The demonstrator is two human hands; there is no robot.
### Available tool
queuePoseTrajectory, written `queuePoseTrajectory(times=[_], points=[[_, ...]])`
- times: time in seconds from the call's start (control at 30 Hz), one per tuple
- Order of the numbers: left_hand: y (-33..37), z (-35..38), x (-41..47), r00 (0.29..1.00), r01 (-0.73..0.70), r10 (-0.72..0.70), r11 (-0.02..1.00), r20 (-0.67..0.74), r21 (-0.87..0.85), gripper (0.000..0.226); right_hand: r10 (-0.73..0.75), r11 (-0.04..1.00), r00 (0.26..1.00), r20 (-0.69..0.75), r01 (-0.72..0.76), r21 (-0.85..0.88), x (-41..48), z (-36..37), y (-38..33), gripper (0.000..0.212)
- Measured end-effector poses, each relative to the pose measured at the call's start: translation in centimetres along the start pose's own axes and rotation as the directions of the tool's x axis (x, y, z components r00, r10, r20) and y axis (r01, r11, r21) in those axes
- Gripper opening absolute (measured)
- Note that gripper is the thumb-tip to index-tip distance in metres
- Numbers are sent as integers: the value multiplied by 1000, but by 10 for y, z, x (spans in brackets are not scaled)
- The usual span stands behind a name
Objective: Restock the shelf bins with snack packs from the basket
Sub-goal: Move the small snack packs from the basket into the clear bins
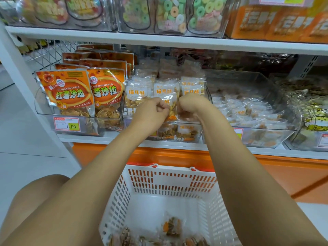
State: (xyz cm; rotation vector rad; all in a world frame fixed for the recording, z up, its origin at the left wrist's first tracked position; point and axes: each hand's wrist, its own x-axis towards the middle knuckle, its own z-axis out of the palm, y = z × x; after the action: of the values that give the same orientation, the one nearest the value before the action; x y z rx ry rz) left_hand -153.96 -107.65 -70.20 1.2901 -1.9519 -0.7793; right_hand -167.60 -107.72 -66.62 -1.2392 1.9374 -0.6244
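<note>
Both my hands reach into the middle clear shelf bin. My left hand pinches the lower left edge of a clear snack pack with orange print, standing at the bin's front. My right hand is curled round another clear pack of orange snacks beside it. Behind them stand several like packs upright in rows. Below, a white slotted basket with a red rim holds a few snack packs on its floor.
The left bin holds orange sweet-potato snack bags. At the right, a clear bin holds small wrapped sweets. Jars of ring candy line the shelf above. A price tag fronts the left bin. An orange cabinet runs below.
</note>
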Motion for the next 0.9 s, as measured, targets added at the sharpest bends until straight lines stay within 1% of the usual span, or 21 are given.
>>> queuePoseTrajectory(times=[0.07, 0.13, 0.17, 0.2, 0.23, 0.27, 0.3, 0.33, 0.37, 0.4, 0.47, 0.53, 0.6, 0.67, 0.73, 0.77, 0.83, 0.9], points=[[2, 1, 1, 1000, -17, 17, 1000, -18, -24, 9, -34, 997, 999, 12, 33, 69, -3, -4, -1, 23], [4, 1, 0, 1000, -18, 18, 1000, -12, -12, 6, -28, 994, 1000, 11, 27, 107, -7, -11, 4, 8], [4, 1, -1, 1000, -17, 17, 1000, -11, 3, 7, -48, 996, 999, -16, 49, 69, -10, -14, 6, 15], [4, 1, -2, 1000, -19, 19, 999, -8, 32, 13, -77, 997, 993, -94, 75, -24, -15, -16, 8, 24], [2, 1, -5, 1000, -20, 20, 998, 8, 67, 19, -138, 986, 968, -211, 113, -126, -22, -18, 12, 26], [1, 1, -8, 999, -27, 23, 994, 36, 102, 24, -226, 964, 923, -311, 166, -206, -33, -18, 16, 26], [-1, 2, -13, 996, -33, 22, 990, 83, 136, 29, -291, 950, 886, -362, 223, -218, -40, -18, 22, 28], [-4, 3, -18, 990, -40, 16, 985, 143, 168, 34, -325, 942, 879, -350, 269, -198, -48, -16, 28, 31], [-8, 3, -24, 978, -44, -3, 975, 207, 218, 37, -349, 934, 896, -273, 311, -175, -56, -12, 35, 33], [-14, 4, -30, 960, -43, -43, 954, 278, 297, 38, -355, 928, 921, -157, 328, -177, -61, -5, 42, 35], [-29, 6, -43, 905, -42, -169, 878, 391, 476, 38, -343, 901, 935, 93, 356, -250, -62, 12, 57, 36], [-48, 8, -57, 843, -15, -316, 795, 435, 606, 35, -277, 861, 917, 288, 370, -349, -51, 41, 73, 33], [-69, 10, -68, 777, 14, -438, 731, 453, 682, 26, -147, 835, 893, 426, 343, -431, -29, 80, 103, 24], [-90, 11, -80, 700, 62, -562, 662, 440, 747, 27, -24, 831, 865, 502, 296, -471, -4, 124, 148, 20], [-114, 9, -90, 634, 73, -656, 577, 409, 813, 30, 76, 832, 844, 532, 240, -500, 16, 159, 199, 33], [-126, 7, -94, 613, 78, -687, 543, 389, 836, 31, 113, 824, 833, 542, 227, -520, 21, 171, 223, 36], [-147, 8, -98, 595, 85, -723, 491, 351, 867, 31, 167, 822, 824, 542, 188, -538, 23, 187, 263, 43], [-152, 12, -102, 568, 62, -757, 430, 322, 901, 21, 230, 851, 832, 506, 80, -519, 18, 202, 299, 54]])
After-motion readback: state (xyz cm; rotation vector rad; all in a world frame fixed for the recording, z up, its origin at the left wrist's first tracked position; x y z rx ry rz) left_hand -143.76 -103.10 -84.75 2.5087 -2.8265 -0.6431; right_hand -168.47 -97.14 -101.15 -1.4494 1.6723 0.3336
